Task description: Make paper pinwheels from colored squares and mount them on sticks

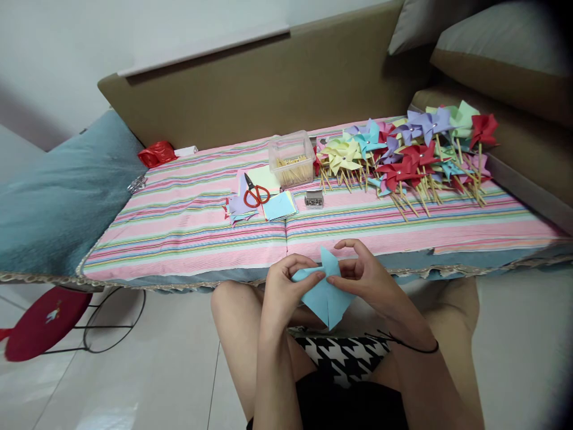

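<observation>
A light blue paper square [328, 301], slit from its corners and partly folded inward, is held up over my lap. My left hand [290, 283] pinches it from the left, the thumb pressed near the middle. From the other side my right hand [364, 272] pinches it too, its thumb close to the centre and its index finger raised and curved. One pointed flap stands up between the two hands. Fingers behind the paper are partly hidden. Beyond it on the striped cover lie a small box of metal fasteners [314, 200] and a stack of coloured paper squares [280, 206].
Red-handled scissors [256, 194] rest on paper pieces. A clear plastic box [292, 156] holds wooden sticks. Many finished paper pinwheels [421, 156] are heaped at the right. A red wrapper [157, 154] lies at the far left, and a red stool [49, 322] stands on the floor.
</observation>
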Available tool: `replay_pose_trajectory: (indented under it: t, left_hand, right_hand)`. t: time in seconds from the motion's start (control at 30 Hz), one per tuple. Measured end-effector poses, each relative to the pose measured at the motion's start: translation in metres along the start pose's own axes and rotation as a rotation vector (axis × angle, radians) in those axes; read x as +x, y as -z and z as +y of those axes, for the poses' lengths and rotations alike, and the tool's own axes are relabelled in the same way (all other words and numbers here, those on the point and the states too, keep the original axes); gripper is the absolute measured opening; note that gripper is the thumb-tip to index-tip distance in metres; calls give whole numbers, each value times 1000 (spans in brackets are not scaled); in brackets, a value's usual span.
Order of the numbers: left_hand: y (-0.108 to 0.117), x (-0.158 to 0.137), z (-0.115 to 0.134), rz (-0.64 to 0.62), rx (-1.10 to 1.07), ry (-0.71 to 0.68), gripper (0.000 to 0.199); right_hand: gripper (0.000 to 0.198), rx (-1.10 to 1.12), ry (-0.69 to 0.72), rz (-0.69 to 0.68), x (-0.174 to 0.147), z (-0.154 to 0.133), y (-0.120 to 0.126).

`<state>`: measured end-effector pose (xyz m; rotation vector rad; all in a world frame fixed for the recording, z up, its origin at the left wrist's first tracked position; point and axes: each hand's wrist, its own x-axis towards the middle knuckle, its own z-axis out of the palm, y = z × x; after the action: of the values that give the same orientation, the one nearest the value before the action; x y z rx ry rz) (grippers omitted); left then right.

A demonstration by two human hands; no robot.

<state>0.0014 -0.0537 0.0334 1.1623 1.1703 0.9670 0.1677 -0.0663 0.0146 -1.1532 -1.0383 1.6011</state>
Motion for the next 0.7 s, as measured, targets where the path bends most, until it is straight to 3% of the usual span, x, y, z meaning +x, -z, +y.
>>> replay_pose_trajectory:
  t: [0.2, 0.33, 0.43, 0.57, 0.7]
  left_hand:
    - [-1, 1, 0, 22, 3, -5, 25]
    - [-1, 2, -1, 144, -170, -73, 48]
    - [-3, 2, -1, 151, -305, -22, 57]
    - [-10, 2, 1, 55, -352, 31, 74]
    - [-18, 1, 5, 143, -295, 23, 71]
  right_hand:
    - [58, 28, 22, 59, 2, -1, 0]
    - [63, 119, 73, 207, 4, -4, 2]
    - [61, 187, 121, 289, 5, -5, 2]
    - [63, 220, 131, 290, 5, -4, -2]
    - [65, 176, 139, 274, 5, -4, -8]
